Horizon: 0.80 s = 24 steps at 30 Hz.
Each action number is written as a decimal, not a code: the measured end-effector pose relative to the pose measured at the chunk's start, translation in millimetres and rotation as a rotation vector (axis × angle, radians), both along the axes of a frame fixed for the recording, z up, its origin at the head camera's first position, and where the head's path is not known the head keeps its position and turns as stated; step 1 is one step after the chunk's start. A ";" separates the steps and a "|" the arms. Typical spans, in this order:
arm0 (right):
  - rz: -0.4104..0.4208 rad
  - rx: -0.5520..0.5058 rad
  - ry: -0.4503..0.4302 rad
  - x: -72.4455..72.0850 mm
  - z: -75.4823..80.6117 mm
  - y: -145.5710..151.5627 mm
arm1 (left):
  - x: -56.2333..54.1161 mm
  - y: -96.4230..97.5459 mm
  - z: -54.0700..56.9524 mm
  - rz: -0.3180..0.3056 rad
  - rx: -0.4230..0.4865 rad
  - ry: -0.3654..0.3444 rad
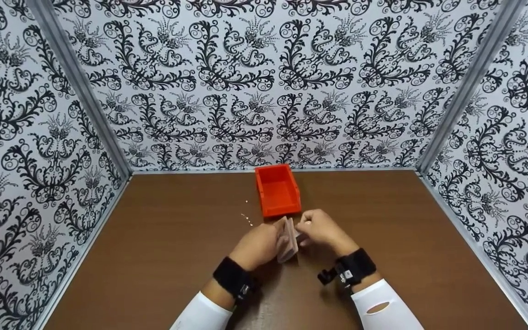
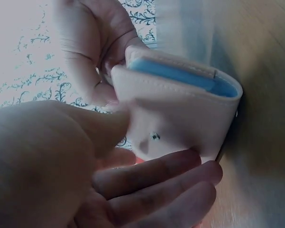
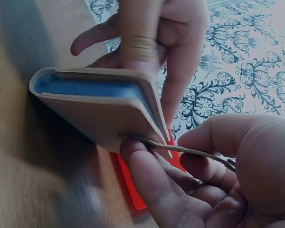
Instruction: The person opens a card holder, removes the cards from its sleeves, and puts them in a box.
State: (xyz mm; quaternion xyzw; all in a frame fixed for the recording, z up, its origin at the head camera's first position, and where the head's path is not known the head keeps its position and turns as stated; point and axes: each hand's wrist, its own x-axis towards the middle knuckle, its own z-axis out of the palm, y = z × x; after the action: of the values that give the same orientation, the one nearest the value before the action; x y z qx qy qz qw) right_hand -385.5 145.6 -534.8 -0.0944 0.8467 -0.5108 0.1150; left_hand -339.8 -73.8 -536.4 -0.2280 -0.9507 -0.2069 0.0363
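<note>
A small pale pink wallet [image 1: 288, 245] stands on edge just above the table, with blue inner sleeves showing along its open side. My left hand [image 1: 257, 245] holds it, thumb and fingers at one cover; the snap stud [image 2: 155, 137] shows on that face in the left wrist view. On the other side, my right hand [image 1: 321, 227] pinches the wallet's thin strap [image 3: 190, 151] between thumb and fingers. This strap sticks out from the cover, away from the stud. Part of the wallet is hidden behind the left hand in the head view.
An orange-red open bin [image 1: 282, 208] stands on the brown table [image 1: 177, 238], just beyond both hands. A few small white specks [image 1: 246, 219] lie left of the bin. Patterned wall panels [image 1: 264, 91] enclose the table at the back and sides.
</note>
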 end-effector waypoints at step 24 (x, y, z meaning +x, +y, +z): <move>0.044 -0.145 0.008 -3.0 -6.4 0.9 | -5.7 -11.6 0.9 0.181 0.055 -0.064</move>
State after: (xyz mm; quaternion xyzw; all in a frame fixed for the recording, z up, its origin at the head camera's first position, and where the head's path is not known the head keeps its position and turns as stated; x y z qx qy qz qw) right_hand -388.4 146.5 -541.3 -0.1230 0.8055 -0.5680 0.1155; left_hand -345.5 -85.4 -535.5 -0.1335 -0.9621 -0.2360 0.0309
